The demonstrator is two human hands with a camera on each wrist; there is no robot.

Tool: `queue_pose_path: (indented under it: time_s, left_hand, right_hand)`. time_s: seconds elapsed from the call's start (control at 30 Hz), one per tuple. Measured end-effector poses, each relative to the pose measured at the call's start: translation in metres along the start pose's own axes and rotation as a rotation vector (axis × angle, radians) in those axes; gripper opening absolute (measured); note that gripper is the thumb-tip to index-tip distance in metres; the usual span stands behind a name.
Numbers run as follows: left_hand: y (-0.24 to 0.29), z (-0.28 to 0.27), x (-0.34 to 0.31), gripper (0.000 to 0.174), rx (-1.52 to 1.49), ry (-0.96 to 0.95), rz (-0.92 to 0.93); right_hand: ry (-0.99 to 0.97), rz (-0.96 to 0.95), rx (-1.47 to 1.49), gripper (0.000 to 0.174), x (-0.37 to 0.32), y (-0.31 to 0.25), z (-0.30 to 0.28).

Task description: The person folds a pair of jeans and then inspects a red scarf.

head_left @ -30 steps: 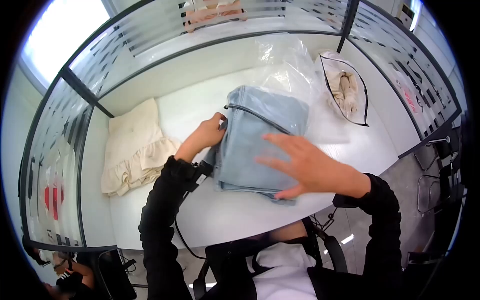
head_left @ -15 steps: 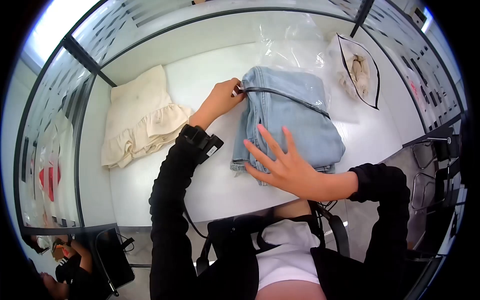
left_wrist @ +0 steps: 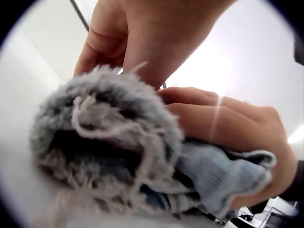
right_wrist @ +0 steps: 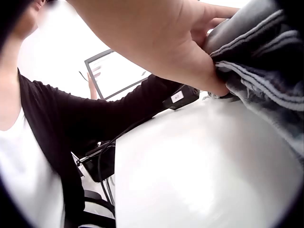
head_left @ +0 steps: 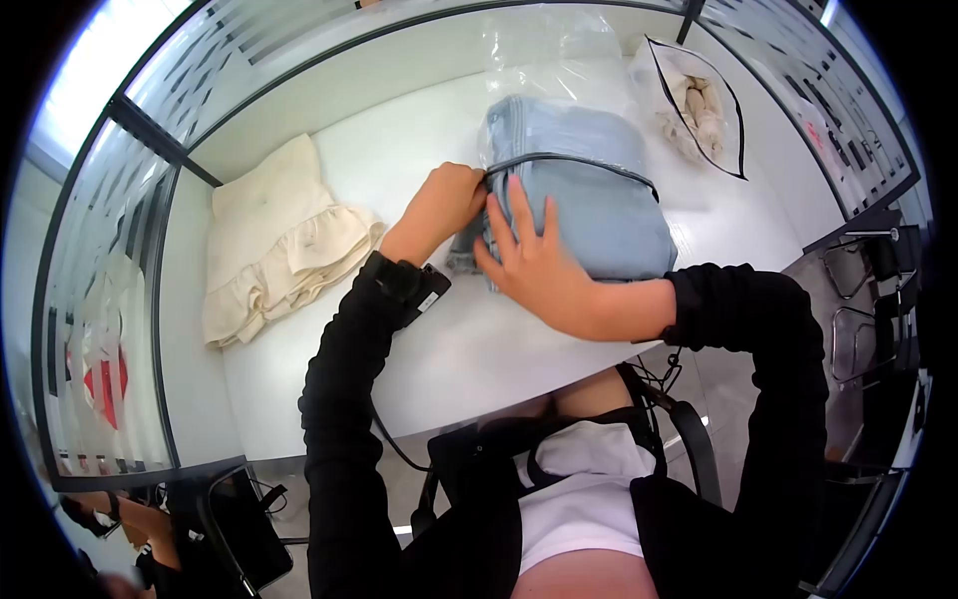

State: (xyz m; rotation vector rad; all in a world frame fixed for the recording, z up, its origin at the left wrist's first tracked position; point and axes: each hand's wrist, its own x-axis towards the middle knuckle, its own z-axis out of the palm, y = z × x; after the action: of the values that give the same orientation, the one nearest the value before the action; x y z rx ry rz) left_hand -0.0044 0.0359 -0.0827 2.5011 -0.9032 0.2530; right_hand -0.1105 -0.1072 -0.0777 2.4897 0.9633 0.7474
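Note:
Folded light-blue jeans (head_left: 599,230) lie on the white table, their far part inside a clear plastic bag (head_left: 554,60). The black-edged mouth (head_left: 584,160) of this bag runs across them. At its left end, my left hand (head_left: 439,212) pinches the edge, its fingertips partly hidden. My right hand (head_left: 547,285) lies on the near left part of the jeans with fingers spread. Its thumb is by the folded denim layers (right_wrist: 256,71) in the right wrist view. A frayed, rolled hem (left_wrist: 109,88) fills the middle of the left wrist view, below the left hand.
A cream ruffled garment (head_left: 274,225) lies folded on the left of the table. Another clear bag with a black edge (head_left: 740,130) stands at the back right, holding a cream cloth (head_left: 699,115). Low white walls with striped glass panels enclose the table (head_left: 339,399).
My left hand has moved to the bag's black edge and pinches it. My right hand has come down onto the jeans and shifted left. More of the jeans' near part showed half a second ago.

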Motion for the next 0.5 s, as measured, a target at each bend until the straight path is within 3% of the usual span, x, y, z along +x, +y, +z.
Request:
queue_pose_path:
  time_s: [0.23, 0.33, 0.43, 0.5]
  left_hand:
    - [0.011, -0.012, -0.013, 0.014, -0.070, -0.056, 0.017]
    - [0.011, -0.011, -0.012, 0.015, -0.055, -0.082, -0.082]
    - [0.007, -0.009, -0.011, 0.016, -0.093, -0.085, -0.114]
    - [0.008, -0.011, -0.010, 0.016, -0.082, -0.125, -0.128]
  right_hand:
    - [0.013, -0.007, -0.083, 0.030, 0.004, 0.019, 0.008]
    - [0.183, -0.025, 0.046, 0.032, -0.001, 0.031, 0.026]
    - [0.178, -0.118, 0.097, 0.037, -0.011, 0.046, 0.016]
    - [0.111, -0.093, 0.097, 0.050, -0.021, 0.049, 0.010]
